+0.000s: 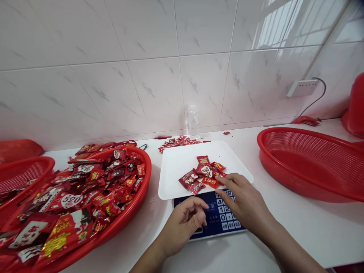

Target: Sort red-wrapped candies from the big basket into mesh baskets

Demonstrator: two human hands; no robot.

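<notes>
Several red wrapped candies (206, 170) lie in a loose cluster on the white tray (173, 163) of a weighing scale with a blue keypad panel (212, 212). My right hand (244, 203) reaches over the tray's front right edge, its fingers apart and its fingertips at the right side of the candies. In front of the tray, over the panel, my left hand (184, 223) has its fingers curled loosely, thumb apart from the forefinger, with nothing seen in it. Part of the keypad and panel is hidden by my hands.
A red basket (143, 189) heaped with red packets stands at the left, another basket (47, 163) beyond it. At the right is a red basket (301, 185). A clear bottle (193, 121) and small packets (178, 142) are behind the tray. A power strip (303, 88) hangs on the wall.
</notes>
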